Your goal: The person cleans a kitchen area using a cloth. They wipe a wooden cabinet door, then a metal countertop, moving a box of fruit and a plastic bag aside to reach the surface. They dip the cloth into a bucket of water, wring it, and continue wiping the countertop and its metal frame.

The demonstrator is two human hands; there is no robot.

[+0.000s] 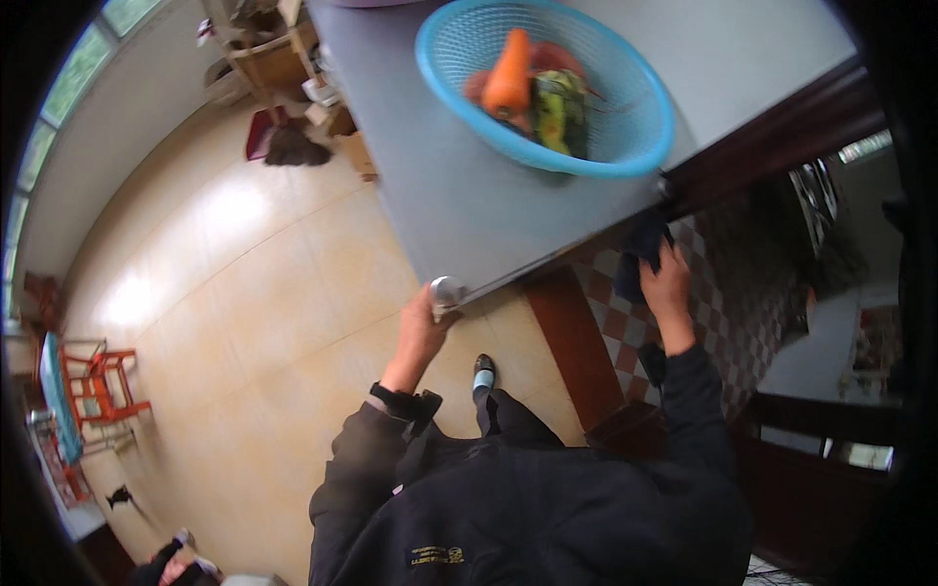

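Closed round a silver thing (447,290), the person's left hand (415,327) is at the table's (459,205) near left corner. The right hand (667,285) clutches a dark cloth (640,256) beside the near edge, farther right. Beyond, on the table, a blue basket (625,117) holds a carrot (508,86) and a green vegetable (564,109). Far left: a red dustpan (257,137).

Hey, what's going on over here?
A person in a dark jacket is standing at a grey table. The left hand has its fingers on a small silvery round object right at the table's near corner; what it is, I can't tell. The right hand holds a dark cloth-like item near the table's edge. On the table, a blue basket holds an orange carrot and a green vegetable, untouched by either hand.
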